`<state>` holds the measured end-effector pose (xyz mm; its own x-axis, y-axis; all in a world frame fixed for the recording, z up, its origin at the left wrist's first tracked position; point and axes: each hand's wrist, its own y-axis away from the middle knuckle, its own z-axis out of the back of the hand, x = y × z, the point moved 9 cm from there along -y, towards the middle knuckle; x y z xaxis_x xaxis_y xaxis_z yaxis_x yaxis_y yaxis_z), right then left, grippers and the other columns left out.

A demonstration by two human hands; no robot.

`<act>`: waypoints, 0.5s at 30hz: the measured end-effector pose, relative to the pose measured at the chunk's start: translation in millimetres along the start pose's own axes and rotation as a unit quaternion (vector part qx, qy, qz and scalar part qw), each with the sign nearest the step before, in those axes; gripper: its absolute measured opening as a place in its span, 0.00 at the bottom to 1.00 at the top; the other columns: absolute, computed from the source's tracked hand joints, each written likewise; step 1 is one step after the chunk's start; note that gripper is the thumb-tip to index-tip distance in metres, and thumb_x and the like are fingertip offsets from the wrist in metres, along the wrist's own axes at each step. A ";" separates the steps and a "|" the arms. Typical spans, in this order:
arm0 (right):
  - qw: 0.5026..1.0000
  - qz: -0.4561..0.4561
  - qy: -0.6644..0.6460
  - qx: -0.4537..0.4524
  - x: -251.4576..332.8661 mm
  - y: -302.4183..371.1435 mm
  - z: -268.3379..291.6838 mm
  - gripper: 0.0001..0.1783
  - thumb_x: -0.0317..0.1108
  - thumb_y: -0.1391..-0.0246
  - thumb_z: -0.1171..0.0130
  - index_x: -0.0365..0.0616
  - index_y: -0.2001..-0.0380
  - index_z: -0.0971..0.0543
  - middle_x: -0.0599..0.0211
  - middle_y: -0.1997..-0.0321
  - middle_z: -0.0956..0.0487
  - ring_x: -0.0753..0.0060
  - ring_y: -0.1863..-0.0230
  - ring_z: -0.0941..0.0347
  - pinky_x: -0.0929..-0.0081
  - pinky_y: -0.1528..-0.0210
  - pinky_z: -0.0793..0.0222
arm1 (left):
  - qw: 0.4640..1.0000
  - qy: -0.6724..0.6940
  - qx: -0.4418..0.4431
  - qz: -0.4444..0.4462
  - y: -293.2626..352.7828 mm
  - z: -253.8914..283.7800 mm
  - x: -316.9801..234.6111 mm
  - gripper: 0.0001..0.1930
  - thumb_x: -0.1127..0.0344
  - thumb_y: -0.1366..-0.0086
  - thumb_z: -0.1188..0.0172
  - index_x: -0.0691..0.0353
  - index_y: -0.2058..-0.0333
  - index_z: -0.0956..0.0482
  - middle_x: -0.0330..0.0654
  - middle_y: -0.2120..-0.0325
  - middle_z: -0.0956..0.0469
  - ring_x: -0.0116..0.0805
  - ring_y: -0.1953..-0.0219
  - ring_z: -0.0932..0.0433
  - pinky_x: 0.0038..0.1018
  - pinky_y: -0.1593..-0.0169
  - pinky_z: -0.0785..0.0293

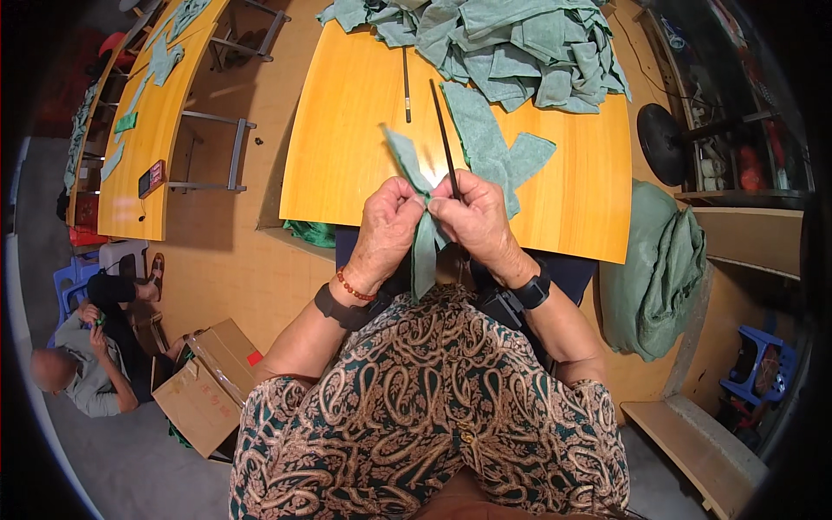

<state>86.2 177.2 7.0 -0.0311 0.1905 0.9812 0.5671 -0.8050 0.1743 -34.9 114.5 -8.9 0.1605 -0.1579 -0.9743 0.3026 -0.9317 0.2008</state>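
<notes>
A narrow strip of green cloth (423, 260) is pinched between the thumbs and fingertips of the left hand (387, 227) and the right hand (475, 217), brought close together over the near edge of a yellow tabletop (347, 130). A thin dark stick (445, 130) is also gripped in the right hand and pointed toward the tabletop's far end, where a large heap of green cloth pieces (529, 48) is piled. A second stick (406, 87) is laid on the tabletop just short of the heap, and loose green pieces (481, 139) are spread beyond the right hand. To the near left of the tabletop, a cardboard box (208, 381) is seen; its contents are hidden, though green material (179, 433) is glimpsed at its lower side. Just right of the tabletop, a bulging green bundle (641, 269) is set down; whether it is a filled sack cannot be told. Farther right of the tabletop, pale and red items (750, 169) are stored in an open shelf unit (741, 194).
</notes>
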 end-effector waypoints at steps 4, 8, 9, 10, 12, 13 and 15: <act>0.979 0.129 0.160 0.017 28.2 9.3 -8.3 0.04 0.26 0.52 0.42 0.37 0.74 0.26 0.67 0.80 0.27 0.79 0.79 0.32 0.76 0.76 0.34 | 0.993 -0.105 0.055 0.010 4.7 -1.4 -18.2 0.09 0.73 0.37 0.47 0.67 0.59 0.26 0.29 0.72 0.28 0.16 0.71 0.34 0.16 0.68 0.36; 0.975 0.130 0.173 0.043 36.4 13.9 -14.4 0.04 0.26 0.52 0.42 0.37 0.75 0.26 0.65 0.79 0.27 0.76 0.77 0.31 0.74 0.74 0.33 | 0.993 0.060 0.085 0.059 9.2 -10.7 -15.0 0.15 0.76 0.38 0.50 0.65 0.52 0.27 0.30 0.67 0.26 0.17 0.68 0.31 0.15 0.64 0.34; 0.975 0.132 0.175 0.043 37.8 14.1 -15.0 0.04 0.27 0.52 0.42 0.37 0.75 0.26 0.65 0.79 0.27 0.77 0.77 0.31 0.74 0.73 0.33 | 0.986 0.124 0.081 0.078 10.4 -14.3 -14.6 0.16 0.77 0.38 0.50 0.65 0.51 0.28 0.30 0.65 0.25 0.17 0.67 0.29 0.15 0.63 0.32; 0.976 0.133 0.171 0.039 38.2 13.8 -14.7 0.05 0.27 0.52 0.42 0.37 0.75 0.26 0.65 0.79 0.27 0.77 0.77 0.31 0.75 0.74 0.33 | 0.985 0.142 0.078 0.059 9.8 -15.5 -17.3 0.14 0.77 0.38 0.50 0.64 0.53 0.28 0.32 0.64 0.25 0.18 0.65 0.29 0.16 0.59 0.32; 0.978 0.134 0.160 0.029 37.7 14.6 -13.6 0.06 0.28 0.51 0.41 0.37 0.75 0.26 0.66 0.79 0.27 0.78 0.77 0.32 0.75 0.74 0.33 | 0.981 0.178 0.075 0.025 9.6 -16.0 -20.1 0.12 0.78 0.38 0.50 0.63 0.55 0.29 0.34 0.62 0.24 0.20 0.60 0.27 0.18 0.53 0.31; 0.980 0.120 0.154 0.032 36.4 14.5 -13.6 0.06 0.29 0.50 0.40 0.37 0.74 0.26 0.67 0.79 0.27 0.79 0.77 0.32 0.76 0.74 0.34 | 0.978 0.188 0.082 0.029 9.6 -13.1 -15.3 0.12 0.78 0.38 0.50 0.63 0.55 0.29 0.35 0.61 0.24 0.21 0.59 0.27 0.19 0.51 0.31; 0.985 0.091 0.141 0.038 34.6 14.3 -11.7 0.07 0.30 0.49 0.39 0.37 0.72 0.24 0.70 0.79 0.27 0.81 0.77 0.32 0.76 0.75 0.35 | 0.973 0.208 0.097 0.036 9.1 -6.6 -9.2 0.11 0.77 0.37 0.48 0.63 0.55 0.29 0.37 0.60 0.23 0.22 0.56 0.26 0.22 0.48 0.31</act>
<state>83.6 165.7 44.5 -0.1442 -0.1248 0.9816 0.6441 -0.7649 -0.0027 -27.5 109.6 2.5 0.5531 -0.1172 -0.8248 0.0990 -0.9738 0.2047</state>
